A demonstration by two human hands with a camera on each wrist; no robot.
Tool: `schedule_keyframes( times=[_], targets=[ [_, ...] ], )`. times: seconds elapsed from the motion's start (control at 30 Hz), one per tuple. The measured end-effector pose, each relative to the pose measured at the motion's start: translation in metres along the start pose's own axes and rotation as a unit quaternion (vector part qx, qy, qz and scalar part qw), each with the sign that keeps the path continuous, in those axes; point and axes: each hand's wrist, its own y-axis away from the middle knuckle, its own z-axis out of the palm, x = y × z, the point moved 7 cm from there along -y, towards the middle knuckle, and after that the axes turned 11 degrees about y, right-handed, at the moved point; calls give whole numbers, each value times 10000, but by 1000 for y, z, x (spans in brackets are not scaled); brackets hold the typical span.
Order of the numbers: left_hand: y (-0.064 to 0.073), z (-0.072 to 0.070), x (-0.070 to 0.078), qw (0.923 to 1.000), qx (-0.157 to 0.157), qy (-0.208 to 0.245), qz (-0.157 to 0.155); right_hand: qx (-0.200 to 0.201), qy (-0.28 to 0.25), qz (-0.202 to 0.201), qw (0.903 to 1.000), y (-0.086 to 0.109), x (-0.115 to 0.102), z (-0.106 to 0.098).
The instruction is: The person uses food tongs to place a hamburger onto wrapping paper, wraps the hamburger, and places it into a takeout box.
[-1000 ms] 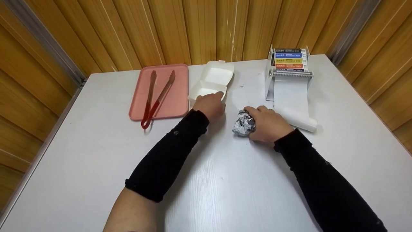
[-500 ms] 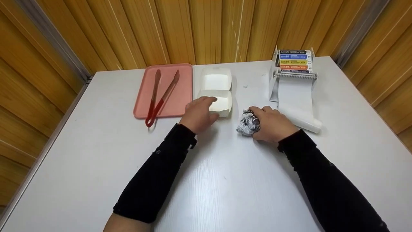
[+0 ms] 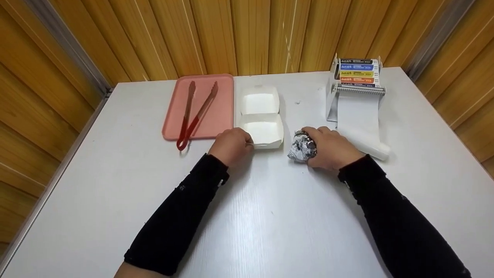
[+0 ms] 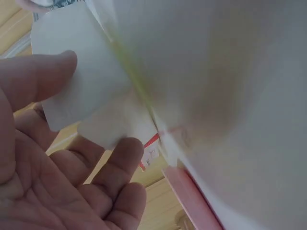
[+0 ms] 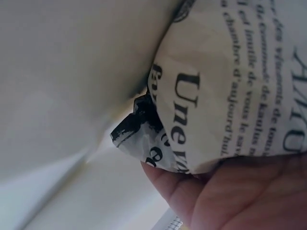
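Observation:
A white clamshell food box (image 3: 261, 131) lies open on the white table, its lid folded back toward the wall. My left hand (image 3: 231, 146) pinches the near left corner of its base. In the left wrist view the thumb (image 4: 43, 74) lies on the white card and the fingers curl behind it. Right of the box, my right hand (image 3: 330, 148) grips a bundle wrapped in crumpled printed paper (image 3: 302, 148). Large and small black lettering shows on the paper wrap (image 5: 201, 96) in the right wrist view. What the paper encloses is hidden.
Left of the box is a pink tray (image 3: 220, 112) with red-handled tongs (image 3: 189, 125) lying across it, handle end over the front edge. At the back right stands a dispenser (image 3: 357, 75) with coloured boxes, a white sheet (image 3: 359, 110) pulled out and ending in a roll (image 3: 370, 148).
My left hand has let go of the box, shifted left and taken its near left corner. The box has come nearer and now stands straighter. My right hand keeps its grip on the bundle.

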Motion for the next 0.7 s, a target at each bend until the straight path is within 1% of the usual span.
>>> schedule_keyframes(
  times=[0.1,0.23,0.33,0.5,0.6,0.7],
  targets=[
    [7,3,5,9998,-70,-25,206,-43,-88,41,9999,1,3,-1],
    [13,6,10,9993,-131,-16,356,-16,-160,8,9999,2,5,-2],
    [17,8,13,9992,-185,-1,360,29,-151,-57,9999,2,6,-2],
    [21,9,18,9986,-251,-91,467,79,-199,-83,9997,1,6,-2],
    [23,9,18,9982,-301,-174,491,91,-323,-34,9994,0,9,-3],
    [24,9,18,9983,-340,-168,434,127,-516,38,9986,-1,13,-7]
  ],
)
